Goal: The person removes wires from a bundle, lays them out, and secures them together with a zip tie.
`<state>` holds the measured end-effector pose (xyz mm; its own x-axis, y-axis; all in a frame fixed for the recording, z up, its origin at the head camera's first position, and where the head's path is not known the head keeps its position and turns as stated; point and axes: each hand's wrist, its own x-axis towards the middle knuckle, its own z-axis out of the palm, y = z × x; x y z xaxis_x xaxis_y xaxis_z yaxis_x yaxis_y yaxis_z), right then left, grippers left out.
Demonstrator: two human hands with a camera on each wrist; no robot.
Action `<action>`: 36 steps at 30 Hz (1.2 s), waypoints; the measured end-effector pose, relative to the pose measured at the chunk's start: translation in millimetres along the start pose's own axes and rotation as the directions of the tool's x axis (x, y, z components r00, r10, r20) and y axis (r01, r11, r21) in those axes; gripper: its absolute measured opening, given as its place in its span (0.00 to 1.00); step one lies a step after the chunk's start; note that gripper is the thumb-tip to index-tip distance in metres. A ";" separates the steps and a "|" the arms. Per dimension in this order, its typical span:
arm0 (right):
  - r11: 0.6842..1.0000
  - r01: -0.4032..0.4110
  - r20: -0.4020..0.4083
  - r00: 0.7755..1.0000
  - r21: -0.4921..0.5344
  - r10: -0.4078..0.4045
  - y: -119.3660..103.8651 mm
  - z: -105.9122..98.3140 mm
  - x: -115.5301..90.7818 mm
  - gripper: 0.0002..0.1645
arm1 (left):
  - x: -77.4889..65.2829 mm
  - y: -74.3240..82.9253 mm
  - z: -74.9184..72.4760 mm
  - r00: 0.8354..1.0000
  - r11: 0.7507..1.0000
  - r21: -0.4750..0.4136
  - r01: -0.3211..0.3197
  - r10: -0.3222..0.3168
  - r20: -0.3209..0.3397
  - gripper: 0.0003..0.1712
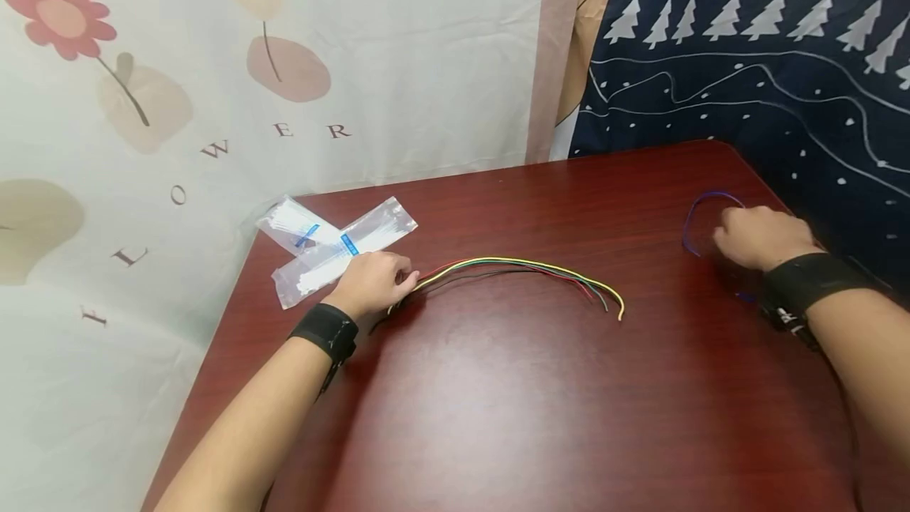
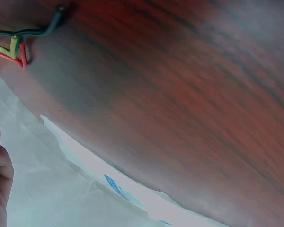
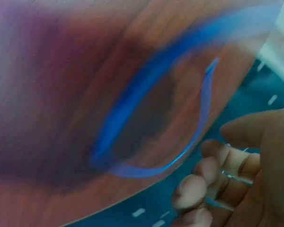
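Note:
A loose bundle of thin wires (image 1: 498,261), red, yellow, green and black, curves over the reddish-brown table. My left hand (image 1: 373,283) pinches it near its left end, thumb on the right. The short wire ends (image 2: 14,47) stick out in the left wrist view, where the fingertips' contact is hidden. At the far right, my right hand (image 1: 764,235) is over a blue wire (image 1: 686,227). In the right wrist view, the blue wire (image 3: 132,94) loops blurred beside loosely bent fingers (image 3: 191,189), with nothing between them and the thumb.
Two clear plastic bags of white zip ties (image 1: 380,231) lie crossed behind my left hand. A pale flower-printed curtain (image 1: 426,46) hangs along the left and back. The dark blue cloth with white trees (image 1: 711,77) borders the right table edge (image 1: 764,180).

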<state>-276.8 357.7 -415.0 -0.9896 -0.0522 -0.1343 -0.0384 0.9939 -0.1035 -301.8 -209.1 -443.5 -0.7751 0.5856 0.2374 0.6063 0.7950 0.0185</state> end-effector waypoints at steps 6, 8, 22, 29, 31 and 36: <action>0.990 -0.123 0.152 0.982 0.074 0.110 46.2 11.4 -13.6 0.29 | -2.0 1.6 -0.7 1.000 1.000 0.010 0.002 -0.002 0.004 0.21; 0.987 -0.136 0.210 0.971 0.087 0.115 52.4 16.2 -15.7 0.30 | -2.7 2.2 0.2 1.000 1.000 0.010 0.001 -0.001 0.005 0.20; 0.989 -0.094 0.182 0.981 0.116 0.072 48.3 20.9 -18.9 0.18 | 3.8 9.1 0.1 1.000 1.000 0.007 -0.006 0.006 0.003 0.17; 0.996 0.019 -0.029 0.999 0.092 -0.016 33.6 17.5 -12.6 0.13 | 9.8 12.3 -0.9 1.000 1.000 -0.003 -0.015 0.015 -0.003 0.16; 0.996 0.051 -0.102 0.994 0.079 -0.042 23.3 12.4 -8.5 0.13 | 12.7 14.1 -1.7 1.000 1.000 -0.001 -0.022 0.022 -0.010 0.17; 0.992 0.109 -0.233 0.968 0.070 -0.090 -12.5 -5.1 -1.9 0.13 | 24.8 22.3 -4.8 0.999 0.999 0.002 -0.044 0.044 -0.021 0.16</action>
<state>-275.1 345.9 -408.3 -0.9870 -0.1177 0.1093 -0.1366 0.9729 -0.1864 -306.6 -177.6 -432.5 -0.7435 0.6167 0.2586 0.6397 0.7686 0.0061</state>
